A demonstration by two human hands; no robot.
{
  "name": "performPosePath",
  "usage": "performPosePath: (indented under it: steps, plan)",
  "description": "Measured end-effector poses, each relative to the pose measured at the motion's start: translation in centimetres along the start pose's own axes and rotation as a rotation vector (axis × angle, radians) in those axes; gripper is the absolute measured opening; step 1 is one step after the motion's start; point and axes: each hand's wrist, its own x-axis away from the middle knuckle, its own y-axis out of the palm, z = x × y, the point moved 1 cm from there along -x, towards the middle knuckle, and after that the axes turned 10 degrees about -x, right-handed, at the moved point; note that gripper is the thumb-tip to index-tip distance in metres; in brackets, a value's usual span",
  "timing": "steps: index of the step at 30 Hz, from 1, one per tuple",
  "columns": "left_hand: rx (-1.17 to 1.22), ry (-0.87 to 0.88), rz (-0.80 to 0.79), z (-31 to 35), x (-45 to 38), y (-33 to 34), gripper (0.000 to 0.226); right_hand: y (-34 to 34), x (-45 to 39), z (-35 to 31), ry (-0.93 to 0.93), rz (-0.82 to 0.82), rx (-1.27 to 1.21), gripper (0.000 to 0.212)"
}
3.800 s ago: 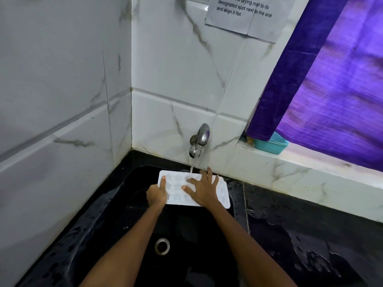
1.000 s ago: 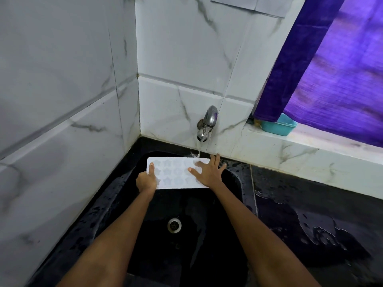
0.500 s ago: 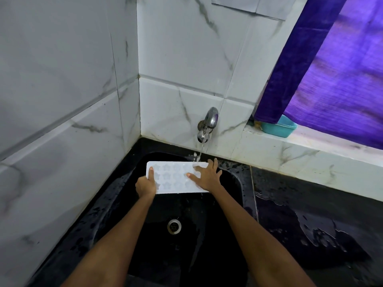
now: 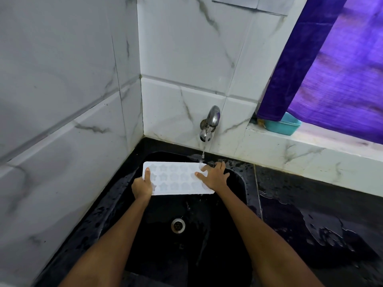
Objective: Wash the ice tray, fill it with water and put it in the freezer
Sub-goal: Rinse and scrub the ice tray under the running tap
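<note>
white plastic ice tray with star-shaped moulds, held over the black sink | left hand grips its end, thumb on top | right hand rests flat, fingers spread, beneath the steel tap | risk: one-handed wet grip slips, tray tilts, falls

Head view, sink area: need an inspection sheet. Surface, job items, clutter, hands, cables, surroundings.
Surface: black sink and black counter, both wet.
Job's things: white ice tray with star-shaped cells, held over the basin; tap running a thin stream onto its far right corner.
Clutter: teal tub on the window ledge.
Grippers: left hand grips the tray's left end, thumb on top; right hand rests spread on the right end.
Cables: nothing seen.
Surroundings: marbled white tiles, purple curtain, drain.
</note>
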Motion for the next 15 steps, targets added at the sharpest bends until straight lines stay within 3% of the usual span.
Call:
performPosePath:
  steps: [3, 6, 8, 10, 13, 15]
  plan:
    - [0.006, 0.009, 0.002, -0.2, -0.2, 0.6, 0.061, 0.8, -0.2, -0.3, 0.033, -0.044, -0.075, 0.050]
    - [0.040, 0.049, -0.024, -1.1, -0.8, 0.8, 0.057, 1.0, 0.3, 0.0, -0.012, 0.032, -0.487, 0.055]
    - [0.074, 0.095, -0.104, -1.6, -1.1, 0.7, 0.045, 0.7, 0.7, 1.3, 0.072, 0.113, -0.635, 0.064]
    - [0.041, 0.152, -0.224, -2.1, -1.1, 0.8, 0.036, 0.6, 0.8, 3.0, 0.160, 0.162, -0.575, 0.059]
    - [-0.103, 0.259, -0.349, -3.1, -1.1, 1.3, 0.030, 1.3, 1.9, 5.5, 0.175, 0.209, -0.465, 0.022]
    - [-0.228, 0.341, -0.425, -3.9, -1.0, 1.5, 0.028, 1.7, 2.6, 7.1, 0.127, 0.290, -0.438, 0.039]
